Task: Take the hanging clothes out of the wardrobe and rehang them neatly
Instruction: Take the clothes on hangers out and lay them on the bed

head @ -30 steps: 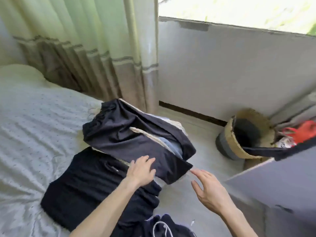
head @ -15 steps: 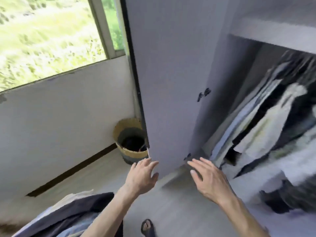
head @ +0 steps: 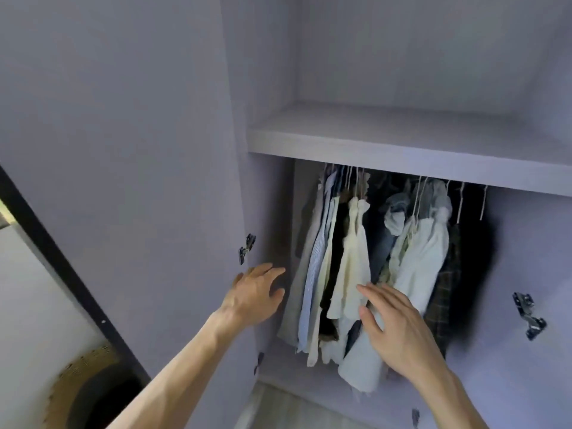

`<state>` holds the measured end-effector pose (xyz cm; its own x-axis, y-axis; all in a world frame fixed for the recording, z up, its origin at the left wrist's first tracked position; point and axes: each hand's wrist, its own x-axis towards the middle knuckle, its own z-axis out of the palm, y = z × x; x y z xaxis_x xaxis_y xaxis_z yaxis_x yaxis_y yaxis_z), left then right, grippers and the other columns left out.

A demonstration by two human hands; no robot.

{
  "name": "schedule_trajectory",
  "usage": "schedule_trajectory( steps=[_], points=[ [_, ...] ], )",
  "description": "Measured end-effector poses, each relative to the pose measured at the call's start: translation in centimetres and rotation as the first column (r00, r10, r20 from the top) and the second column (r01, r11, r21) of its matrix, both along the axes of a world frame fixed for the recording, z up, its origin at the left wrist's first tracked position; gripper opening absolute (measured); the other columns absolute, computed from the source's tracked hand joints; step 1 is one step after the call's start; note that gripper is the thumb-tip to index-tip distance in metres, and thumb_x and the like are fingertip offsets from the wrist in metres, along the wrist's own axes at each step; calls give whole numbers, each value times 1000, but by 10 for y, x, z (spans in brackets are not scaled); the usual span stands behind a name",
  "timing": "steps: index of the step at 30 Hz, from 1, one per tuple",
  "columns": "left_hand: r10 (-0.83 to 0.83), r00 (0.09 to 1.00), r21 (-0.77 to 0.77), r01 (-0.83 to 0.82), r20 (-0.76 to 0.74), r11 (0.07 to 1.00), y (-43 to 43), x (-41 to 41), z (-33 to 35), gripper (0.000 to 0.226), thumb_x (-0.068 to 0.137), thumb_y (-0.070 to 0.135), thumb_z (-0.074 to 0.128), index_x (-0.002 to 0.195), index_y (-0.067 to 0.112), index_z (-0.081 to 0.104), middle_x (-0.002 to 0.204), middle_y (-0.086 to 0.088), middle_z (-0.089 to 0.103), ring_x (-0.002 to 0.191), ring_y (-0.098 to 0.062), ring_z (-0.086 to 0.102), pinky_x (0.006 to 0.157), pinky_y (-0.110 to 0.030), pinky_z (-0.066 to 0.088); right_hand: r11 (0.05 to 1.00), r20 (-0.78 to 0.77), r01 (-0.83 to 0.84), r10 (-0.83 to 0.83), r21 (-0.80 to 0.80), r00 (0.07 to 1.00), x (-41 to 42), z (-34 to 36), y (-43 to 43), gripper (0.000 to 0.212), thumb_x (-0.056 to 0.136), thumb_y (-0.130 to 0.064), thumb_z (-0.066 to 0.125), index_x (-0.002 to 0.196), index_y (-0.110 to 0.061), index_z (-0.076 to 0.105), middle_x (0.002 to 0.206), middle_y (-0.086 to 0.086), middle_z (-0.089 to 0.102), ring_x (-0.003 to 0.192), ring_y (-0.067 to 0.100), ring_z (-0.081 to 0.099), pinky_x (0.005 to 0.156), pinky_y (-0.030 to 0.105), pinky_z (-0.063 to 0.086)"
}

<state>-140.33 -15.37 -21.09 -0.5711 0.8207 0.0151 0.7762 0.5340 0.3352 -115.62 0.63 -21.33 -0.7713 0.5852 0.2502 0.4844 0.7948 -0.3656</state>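
Clothes (head: 353, 264) hanging right of left grip (head: 255, 292), just behind right grip (head: 399, 332), both wide

Dim, soft light from nine o'clock; wardrobe (head: 402, 144) interior falls into deep shadow at three o'clock; edges bow, slightly blurred.

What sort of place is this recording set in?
Most likely a home bedroom or dressing area: an open pale lilac wardrobe, light and dark shirts hanging inside it, and a round woven straw basket beside it.
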Motion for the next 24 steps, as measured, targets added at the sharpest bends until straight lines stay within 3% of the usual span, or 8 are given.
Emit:
schedule_trajectory(
  steps=[8,12,15,20,24],
  points=[
    [-87,995,133,79,57,988,71,-46,30,57,100,40,48,154,31,30,159,5,32,144,-18,34,116,-36,33,948,-180,119,-67,296,981,-41,80,54,49,100,-42,38,147,-29,46,156,-7,38,147,13,28,120,35,26],
    [-125,985,173,104,120,980,109,-65,41,61,101,40,49,156,30,24,159,6,29,143,-18,33,116,-37,34,878,-335,206,-56,432,940,-80,126,103,49,99,-37,42,146,-26,48,156,1,39,147,19,30,119,42,29],
    [-114,979,182,83,167,980,136,-80,49,63,100,40,50,156,29,23,159,2,29,143,-19,34,117,-36,33,808,-327,276,-110,520,939,-110,146,142,50,100,-38,38,149,-29,42,158,7,35,148,26,28,117,52,28],
    [-77,976,157,45,205,987,180,-105,53,64,100,40,50,156,28,22,158,-2,30,142,-22,35,115,-39,36,758,-255,323,-211,567,944,-146,132,199,50,104,-42,28,154,-36,30,159,6,33,149,26,26,120,55,17],
    [-74,967,136,42,243,990,217,-116,44,64,100,42,50,157,30,24,157,-3,31,141,-22,37,114,-38,36,636,-345,380,-186,672,920,-161,106,225,53,105,-43,36,156,-34,25,161,6,30,149,27,24,120,55,14]
  ],
)
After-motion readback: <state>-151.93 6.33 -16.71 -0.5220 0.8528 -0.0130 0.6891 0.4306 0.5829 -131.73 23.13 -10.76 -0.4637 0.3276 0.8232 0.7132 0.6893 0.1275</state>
